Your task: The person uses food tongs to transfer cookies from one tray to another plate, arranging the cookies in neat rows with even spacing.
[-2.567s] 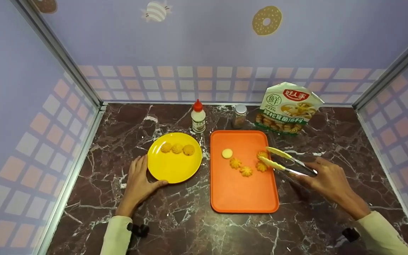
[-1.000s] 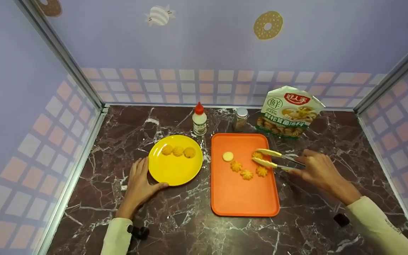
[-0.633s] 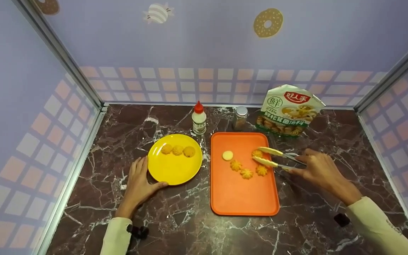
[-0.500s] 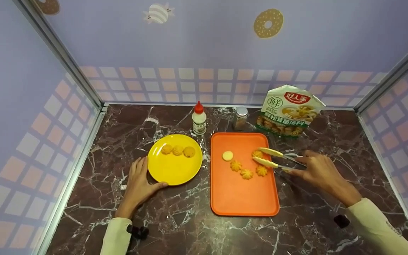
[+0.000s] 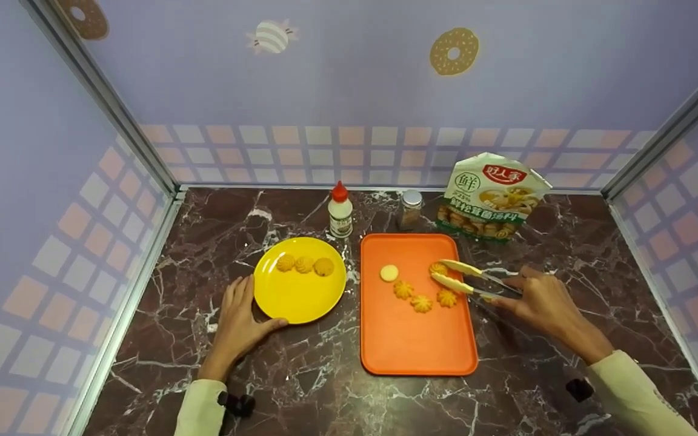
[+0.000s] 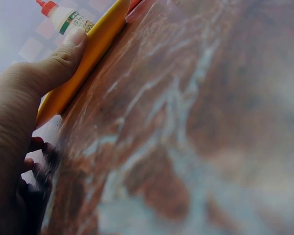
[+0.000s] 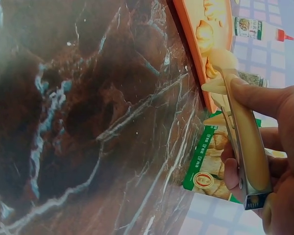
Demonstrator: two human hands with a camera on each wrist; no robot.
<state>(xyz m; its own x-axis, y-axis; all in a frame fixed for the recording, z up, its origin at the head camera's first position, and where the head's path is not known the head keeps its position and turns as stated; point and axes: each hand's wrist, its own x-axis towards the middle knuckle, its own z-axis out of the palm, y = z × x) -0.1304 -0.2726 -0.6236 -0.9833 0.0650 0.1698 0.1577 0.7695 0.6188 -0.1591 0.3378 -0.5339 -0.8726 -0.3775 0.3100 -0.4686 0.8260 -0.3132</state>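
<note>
In the head view my left hand (image 5: pixel 241 318) lies against the left and near edge of the yellow plate (image 5: pixel 300 303), fingers fairly straight and thumb spread along the rim. Three round cookies (image 5: pixel 304 264) sit in a row on the plate. My right hand (image 5: pixel 546 303) grips metal tongs (image 5: pixel 497 281) with pale yellow tips. Those tips are parted around a ridged cookie (image 5: pixel 438 268) near the right edge of the orange tray (image 5: pixel 415 348). Also on the tray are several star-shaped cookies (image 5: pixel 422 303) and a smooth pale disc (image 5: pixel 389 273).
Behind the plate stands a red-capped squeeze bottle (image 5: pixel 340 215). A metal-lidded spice jar (image 5: pixel 410 209) and a green-and-white food pouch (image 5: pixel 491 197) stand behind the tray. Tiled-pattern walls (image 5: pixel 361 151) enclose the dark marble counter (image 5: pixel 300 387) at the back and sides.
Since the oldest frame, my right hand has moved left with the tongs, and the cookie between their tips has shifted left, away from the tray edge. My left hand stays at the plate.
</note>
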